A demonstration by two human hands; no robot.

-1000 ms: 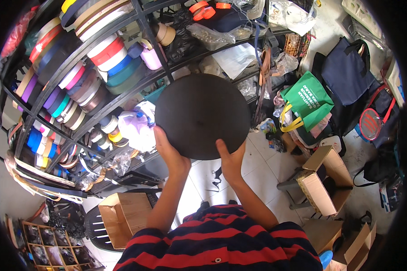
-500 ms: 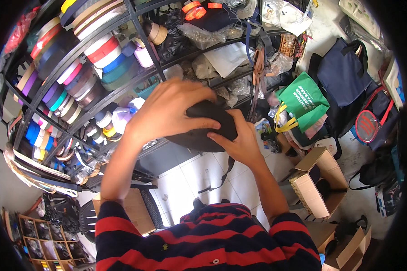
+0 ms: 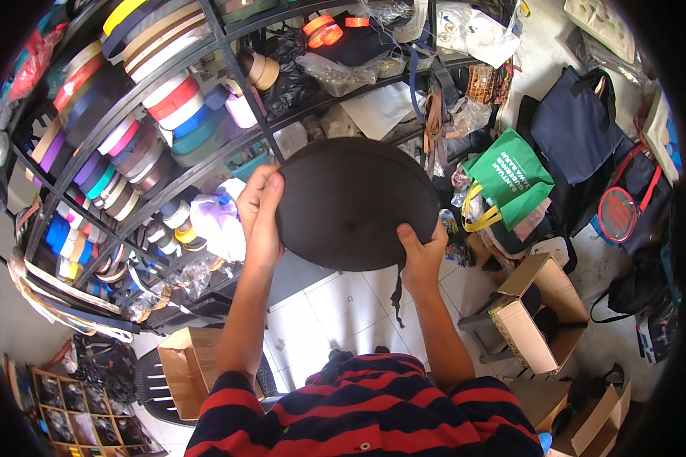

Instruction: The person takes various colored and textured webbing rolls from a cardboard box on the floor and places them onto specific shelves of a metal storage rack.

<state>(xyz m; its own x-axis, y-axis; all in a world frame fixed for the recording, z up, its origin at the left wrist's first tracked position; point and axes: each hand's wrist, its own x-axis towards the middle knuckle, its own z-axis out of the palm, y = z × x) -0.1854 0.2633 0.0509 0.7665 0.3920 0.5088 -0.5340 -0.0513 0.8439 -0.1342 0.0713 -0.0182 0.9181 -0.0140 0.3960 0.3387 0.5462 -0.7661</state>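
"Where have you got that broad flat black disc [image 3: 357,199]?"

"Up in front of me, between my hands, with the far shelving beyond it. It looks like tightly wound strap to me."

"Why grip it by opposite edges?"

"It's wide, so I'd say a hold on each side stops it tipping. My left hand [image 3: 261,217] grasps the left rim, and my right hand [image 3: 422,250] clasps the near right, thumb lying on the face. I can't tell how the right fingers sit underneath."

"And that narrow black strap [image 3: 395,298] dangling?"

"It hangs below the disc near my right hand, over the pale tiled floor [image 3: 343,295]. Possibly a loose end; I can't see where it joins."

"Why are those coloured flat rolls [image 3: 139,148] standing on edge?"

"Side by side on the black metal rack [image 3: 231,61], far left, their colours show at a glance, I suppose."

"And the open brown cardboard box [image 3: 194,365]?"

"Near left, on the black plastic chair [image 3: 149,388], probably to keep it off the floor."
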